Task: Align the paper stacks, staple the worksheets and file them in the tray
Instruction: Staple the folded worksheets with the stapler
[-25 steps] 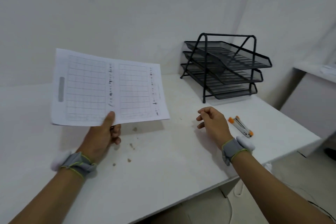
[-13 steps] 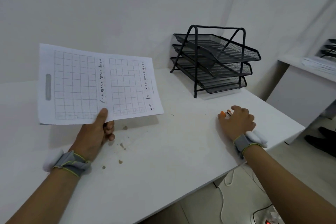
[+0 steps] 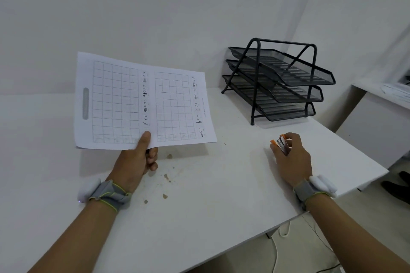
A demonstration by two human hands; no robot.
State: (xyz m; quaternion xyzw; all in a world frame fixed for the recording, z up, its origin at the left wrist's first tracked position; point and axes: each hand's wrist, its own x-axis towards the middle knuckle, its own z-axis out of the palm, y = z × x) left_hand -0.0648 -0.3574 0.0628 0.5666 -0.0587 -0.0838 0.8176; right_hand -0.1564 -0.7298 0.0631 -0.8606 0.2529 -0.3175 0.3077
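Observation:
My left hand (image 3: 137,159) pinches the near edge of a white worksheet (image 3: 124,99) printed with two grids, and holds it up above the white table (image 3: 199,206). The thumb lies on top of the sheet and the fingers curl underneath. My right hand (image 3: 290,157) grips a small orange and silver stapler (image 3: 281,144) on the table's right side. A black three-tier wire mesh tray (image 3: 279,82) stands at the back right of the table; I see no paper in it.
Brown stains (image 3: 166,177) mark the table between my hands. The table's right edge runs close to my right hand. A second white surface with papers (image 3: 390,91) stands at the far right. White cables (image 3: 281,239) hang below the table.
My right hand has reached right to the stapler and closed round it. My left hand keeps holding the worksheet up. The camera has turned slightly.

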